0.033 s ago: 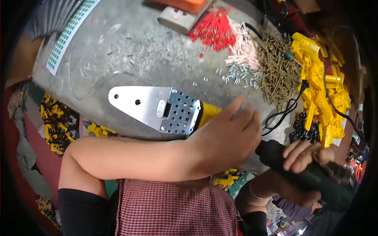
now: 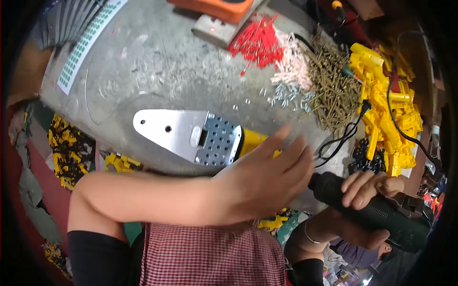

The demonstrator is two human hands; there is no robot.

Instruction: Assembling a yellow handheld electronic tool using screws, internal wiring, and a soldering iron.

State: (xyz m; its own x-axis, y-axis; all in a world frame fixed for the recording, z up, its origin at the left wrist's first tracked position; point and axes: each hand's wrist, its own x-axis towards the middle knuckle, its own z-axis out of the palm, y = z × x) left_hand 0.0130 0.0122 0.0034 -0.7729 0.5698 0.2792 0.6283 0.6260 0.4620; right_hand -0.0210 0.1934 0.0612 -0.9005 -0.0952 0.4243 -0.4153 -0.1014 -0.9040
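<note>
My left hand point(image 2: 262, 178) lies across the yellow handle point(image 2: 253, 140) of a tool, its fingers blurred and their undersides hidden. A tapered silver metal plate point(image 2: 167, 128) and a perforated metal guard point(image 2: 219, 140) extend leftward from that handle on the table. At the lower right my right hand point(image 2: 362, 200) is closed around a black electric screwdriver point(image 2: 334, 188). The screwdriver's front end points up and left, close to my left fingers. Whether the two touch cannot be made out.
Red wire pieces point(image 2: 257, 40), pale sleeves point(image 2: 291, 62), small metal bits point(image 2: 286, 93) and long screws point(image 2: 331, 86) are heaped on the grey table point(image 2: 157, 62). Yellow shells point(image 2: 386, 114) pile up at right beside a black cord point(image 2: 350, 131). A power strip point(image 2: 210, 29) stands at the back.
The plate and guard sit slightly lower in the picture, and my left hand has shifted slightly down and left. The right hand keeps its hold on the screwdriver.
</note>
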